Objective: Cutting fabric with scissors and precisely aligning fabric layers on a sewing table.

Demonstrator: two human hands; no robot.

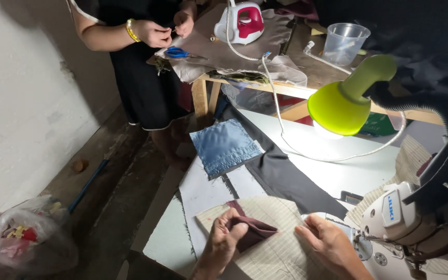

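Pinching a folded maroon fabric piece [252, 231] between thumb and curled fingers, the left hand [223, 243] holds it down against the checked beige fabric [276, 243] at the lower centre of the frame, which keeps the two layers from shifting on each other. The right hand [327, 242] lies just right of it, fingers pressed together and flat on the checked cloth, nearest the sewing machine [416, 218] at lower right; this posture tensions the cloth toward the needle area. A green lamp [346, 101] hangs over the white table [338, 171] at centre right, placed to light the working surface. A blue satin patch [225, 147] and a dark cloth strip [286, 179] lie set aside above the hands. At upper left, another person's hands [164, 28] work at a wooden bench [307, 91] bearing an iron [242, 22], blue scissors [178, 52] and a clear cup [344, 42].
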